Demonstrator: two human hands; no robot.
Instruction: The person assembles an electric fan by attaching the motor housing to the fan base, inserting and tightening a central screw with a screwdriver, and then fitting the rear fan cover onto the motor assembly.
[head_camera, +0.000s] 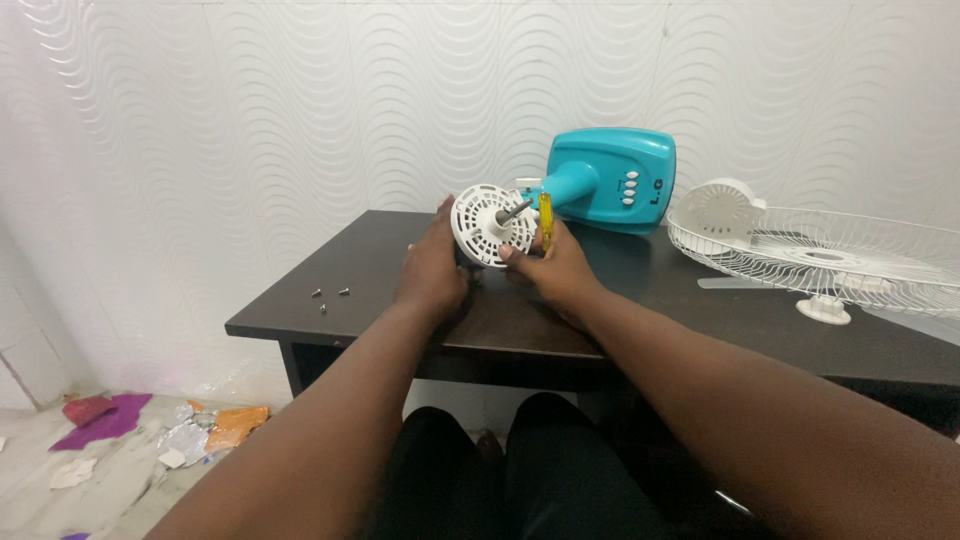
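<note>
Item: round white slotted plastic fan motor housing (487, 224) | my left hand (432, 268) cups it | my right hand (553, 268) pinches yellow-handled screwdriver (545, 221) just beside it | three small screws (329, 296) lie left of it.

glossy teal plastic fan base (612, 178), white plastic motor housing (487, 225), matt dark wooden table (330, 290)

I find one label only: small dark lettering on the teal fan base (612, 178), at its right edge beside a column of white buttons. I see no screens or signs. On the floor at lower left lie crumpled wrappers (205, 432), silver and orange.
</note>
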